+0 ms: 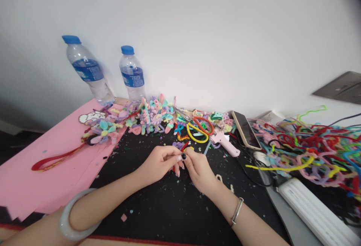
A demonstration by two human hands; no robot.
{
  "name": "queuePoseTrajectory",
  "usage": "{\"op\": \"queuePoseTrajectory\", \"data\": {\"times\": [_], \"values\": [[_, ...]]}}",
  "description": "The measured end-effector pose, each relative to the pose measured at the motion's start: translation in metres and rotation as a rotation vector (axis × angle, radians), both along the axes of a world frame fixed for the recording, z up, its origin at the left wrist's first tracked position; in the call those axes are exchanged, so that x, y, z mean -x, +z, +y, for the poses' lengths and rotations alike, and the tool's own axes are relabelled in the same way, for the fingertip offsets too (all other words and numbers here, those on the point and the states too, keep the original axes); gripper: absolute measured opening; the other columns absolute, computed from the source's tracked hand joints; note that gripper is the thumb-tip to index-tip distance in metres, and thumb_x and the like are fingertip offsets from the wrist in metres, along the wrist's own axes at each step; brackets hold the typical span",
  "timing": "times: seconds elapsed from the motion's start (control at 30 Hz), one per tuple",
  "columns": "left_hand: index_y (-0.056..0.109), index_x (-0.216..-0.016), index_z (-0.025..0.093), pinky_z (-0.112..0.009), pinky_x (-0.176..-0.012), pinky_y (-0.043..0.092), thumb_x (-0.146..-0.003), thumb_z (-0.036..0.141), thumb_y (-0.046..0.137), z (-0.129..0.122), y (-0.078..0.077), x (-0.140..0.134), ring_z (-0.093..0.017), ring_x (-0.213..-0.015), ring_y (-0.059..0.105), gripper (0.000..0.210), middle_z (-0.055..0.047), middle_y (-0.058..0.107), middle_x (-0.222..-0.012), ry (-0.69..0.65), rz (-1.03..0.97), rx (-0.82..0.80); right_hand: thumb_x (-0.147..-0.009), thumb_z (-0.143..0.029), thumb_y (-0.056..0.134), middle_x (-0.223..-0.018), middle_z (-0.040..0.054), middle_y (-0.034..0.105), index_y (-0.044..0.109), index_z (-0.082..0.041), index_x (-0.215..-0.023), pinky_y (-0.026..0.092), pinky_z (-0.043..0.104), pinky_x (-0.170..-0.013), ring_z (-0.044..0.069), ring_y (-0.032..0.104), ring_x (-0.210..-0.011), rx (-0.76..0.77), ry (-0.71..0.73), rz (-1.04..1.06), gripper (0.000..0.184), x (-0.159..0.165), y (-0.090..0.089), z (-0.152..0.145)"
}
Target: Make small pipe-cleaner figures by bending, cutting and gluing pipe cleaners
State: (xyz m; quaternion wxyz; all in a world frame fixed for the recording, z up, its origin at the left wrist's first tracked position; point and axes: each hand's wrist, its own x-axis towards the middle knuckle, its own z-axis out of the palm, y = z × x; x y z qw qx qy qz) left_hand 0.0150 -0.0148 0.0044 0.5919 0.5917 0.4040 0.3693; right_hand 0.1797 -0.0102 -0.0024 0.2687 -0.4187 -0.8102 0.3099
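My left hand [160, 165] and my right hand [201, 172] meet over the black mat [158, 208], thumbs and fingertips pinched together. Between them is a small piece of red pipe cleaner [185, 146], with bits of purple and yellow showing beside it; the fingers hide much of its shape. Just beyond lie scissors with orange and yellow handles [194, 138]. To their right rests a pink glue gun [225, 143], a pale glue stick [208, 148] near it.
Twisted pipe-cleaner shapes [153, 116] are heaped along the wall. Two water bottles [132, 77] stand behind pink paper [64, 137], which bears a red strap [58, 159]. At right are a phone [246, 129], a white power strip [313, 210] and a tangle of loose pipe cleaners [318, 144].
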Motion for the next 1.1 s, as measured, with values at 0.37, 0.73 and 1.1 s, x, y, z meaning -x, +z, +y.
{"op": "queuePoseTrajectory", "data": {"times": [0.37,0.73,1.1], "values": [[0.058,-0.075,0.011,-0.019,-0.047,0.039,-0.083,0.030,0.052,0.0012,-0.0041,0.0008,-0.010,-0.050,0.057,0.022,-0.001,0.062,-0.061,-0.060,-0.050,0.082,-0.093,-0.026,0.032,-0.065,-0.0015,0.047,0.041,-0.020,-0.071,0.034,0.021,-0.054,0.011,0.044,-0.057,-0.151,0.113,-0.154,0.024,-0.0084,0.0069,0.0073],[0.053,-0.068,0.012,-0.019,-0.045,0.037,-0.084,0.028,0.049,0.0027,-0.0070,-0.0013,-0.009,-0.047,0.057,0.023,0.000,0.060,-0.059,-0.064,0.001,0.129,-0.093,-0.023,0.030,-0.063,-0.0010,0.048,0.043,-0.019,-0.072,0.031,0.021,-0.052,0.011,0.045,-0.054,-0.195,0.060,-0.315,0.025,-0.0056,0.0062,0.0038],[0.057,-0.072,0.010,-0.019,-0.049,0.040,-0.087,0.034,0.047,0.0021,-0.0049,0.0006,-0.010,-0.052,0.059,0.029,-0.001,0.060,-0.060,-0.137,-0.099,0.150,-0.092,-0.021,0.031,-0.058,-0.0047,0.036,0.030,-0.021,-0.067,0.029,0.021,-0.050,0.010,0.036,-0.050,-0.032,0.012,-0.094,0.025,-0.0039,-0.0008,0.0026]]}}
